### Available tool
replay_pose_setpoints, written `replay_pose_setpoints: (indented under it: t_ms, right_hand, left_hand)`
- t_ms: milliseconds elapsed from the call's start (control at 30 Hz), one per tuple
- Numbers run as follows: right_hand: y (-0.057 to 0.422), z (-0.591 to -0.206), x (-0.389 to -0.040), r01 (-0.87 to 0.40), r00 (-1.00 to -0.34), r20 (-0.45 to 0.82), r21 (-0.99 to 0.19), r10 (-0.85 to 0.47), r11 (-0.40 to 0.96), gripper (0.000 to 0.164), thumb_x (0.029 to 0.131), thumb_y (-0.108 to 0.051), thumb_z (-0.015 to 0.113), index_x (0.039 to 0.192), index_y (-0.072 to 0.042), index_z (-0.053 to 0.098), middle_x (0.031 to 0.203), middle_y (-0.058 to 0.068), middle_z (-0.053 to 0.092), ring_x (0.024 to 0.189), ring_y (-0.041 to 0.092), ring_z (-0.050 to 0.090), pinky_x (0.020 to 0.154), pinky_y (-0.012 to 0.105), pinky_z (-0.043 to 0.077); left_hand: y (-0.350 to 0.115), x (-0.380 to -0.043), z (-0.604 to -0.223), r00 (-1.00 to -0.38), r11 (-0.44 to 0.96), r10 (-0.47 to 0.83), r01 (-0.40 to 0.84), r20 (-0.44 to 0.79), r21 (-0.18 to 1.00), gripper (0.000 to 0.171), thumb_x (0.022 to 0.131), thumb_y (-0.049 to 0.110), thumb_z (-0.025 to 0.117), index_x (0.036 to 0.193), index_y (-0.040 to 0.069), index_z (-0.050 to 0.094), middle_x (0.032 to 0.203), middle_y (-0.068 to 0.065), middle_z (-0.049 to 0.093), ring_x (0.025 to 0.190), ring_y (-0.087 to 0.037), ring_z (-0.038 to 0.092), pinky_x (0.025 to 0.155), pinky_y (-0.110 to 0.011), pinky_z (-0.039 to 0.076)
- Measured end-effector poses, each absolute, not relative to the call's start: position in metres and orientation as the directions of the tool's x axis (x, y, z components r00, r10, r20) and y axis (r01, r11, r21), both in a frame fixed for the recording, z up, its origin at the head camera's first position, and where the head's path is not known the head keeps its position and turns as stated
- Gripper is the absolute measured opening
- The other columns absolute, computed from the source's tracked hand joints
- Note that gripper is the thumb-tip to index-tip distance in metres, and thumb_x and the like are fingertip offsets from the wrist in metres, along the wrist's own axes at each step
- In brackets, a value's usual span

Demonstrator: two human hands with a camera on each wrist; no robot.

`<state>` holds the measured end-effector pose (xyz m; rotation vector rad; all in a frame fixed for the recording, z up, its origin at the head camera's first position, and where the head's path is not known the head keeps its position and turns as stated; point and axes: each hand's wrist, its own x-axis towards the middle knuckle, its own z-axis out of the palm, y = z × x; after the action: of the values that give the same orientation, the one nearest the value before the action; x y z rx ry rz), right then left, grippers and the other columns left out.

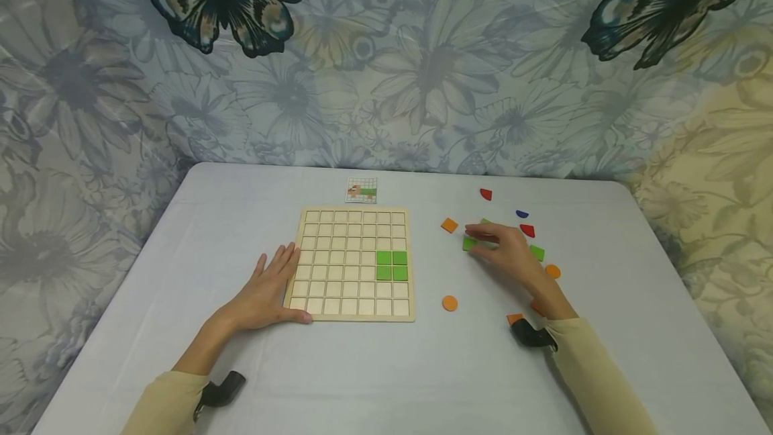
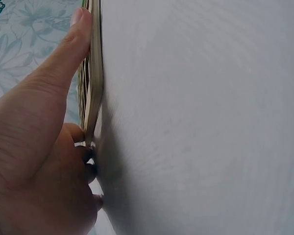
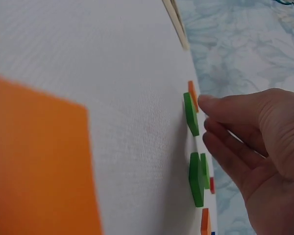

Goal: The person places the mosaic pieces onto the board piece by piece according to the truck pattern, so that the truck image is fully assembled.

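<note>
Beige sleeves (image 1: 594, 374) were stretched over the desk's (image 1: 338, 381) near side. Just beneath the right grip (image 1: 507, 250), thumb and fingers apart, a green square tile (image 1: 468, 244) was positioned, right of the wooden grid board (image 1: 335, 272) touched by the spread left grip (image 1: 262, 297).

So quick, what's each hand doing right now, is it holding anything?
Left hand: open, resting against the grid board.
Right hand: open, holding nothing, thumb and fingers apart near a green square.
</note>
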<state>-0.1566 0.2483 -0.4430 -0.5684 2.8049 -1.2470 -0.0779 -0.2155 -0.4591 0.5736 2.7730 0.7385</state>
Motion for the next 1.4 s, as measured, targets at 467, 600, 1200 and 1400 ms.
replay_pose_setpoints:
  t_ms: [467, 600, 1200, 1400]
  right_hand:
    - [0.25, -0.444, -0.158, -0.31, -0.932, 0.075, -0.666, -0.353, 0.678, 0.042, 0.081, 0.006, 0.074, 0.122, 0.001, 0.066, 0.118, 0.015, 0.069, 0.11, 0.032, 0.065, 0.093, 0.045, 0.052]
    - [0.247, -0.441, -0.159, -0.326, -0.925, 0.08, -0.668, -0.371, 0.669, 0.043, 0.081, 0.007, 0.074, 0.123, 0.003, 0.065, 0.117, 0.017, 0.069, 0.108, 0.032, 0.065, 0.094, 0.047, 0.051]
    - [0.205, -0.426, -0.167, -0.403, -0.886, 0.097, -0.647, -0.454, 0.647, 0.046, 0.081, 0.004, 0.076, 0.125, 0.001, 0.065, 0.118, 0.013, 0.069, 0.11, 0.029, 0.065, 0.098, 0.047, 0.049]
    - [0.19, -0.422, -0.169, -0.426, -0.871, 0.098, -0.641, -0.482, 0.639, 0.046, 0.081, 0.004, 0.075, 0.126, 0.0, 0.065, 0.119, 0.012, 0.069, 0.109, 0.028, 0.065, 0.097, 0.046, 0.05]
  left_hand:
    - [-0.216, -0.078, -0.46, -0.902, 0.798, 0.421, 0.316, -0.099, 0.514, 0.132, 0.066, 0.069, 0.076, 0.155, -0.004, 0.011, 0.162, -0.022, 0.006, 0.149, -0.04, 0.002, 0.116, -0.06, -0.003]
    - [-0.215, -0.077, -0.46, -0.903, 0.801, 0.417, 0.312, -0.103, 0.512, 0.132, 0.066, 0.069, 0.076, 0.155, -0.005, 0.011, 0.162, -0.023, 0.005, 0.149, -0.04, 0.002, 0.116, -0.06, -0.004]
    - [-0.214, -0.077, -0.459, -0.903, 0.805, 0.416, 0.314, -0.103, 0.504, 0.132, 0.067, 0.071, 0.074, 0.155, -0.004, 0.01, 0.162, -0.022, 0.005, 0.149, -0.04, 0.001, 0.116, -0.06, -0.004]
    - [-0.214, -0.077, -0.458, -0.904, 0.809, 0.411, 0.302, -0.117, 0.504, 0.132, 0.067, 0.071, 0.074, 0.155, -0.003, 0.009, 0.163, -0.02, 0.004, 0.149, -0.039, 0.0, 0.117, -0.059, -0.005]
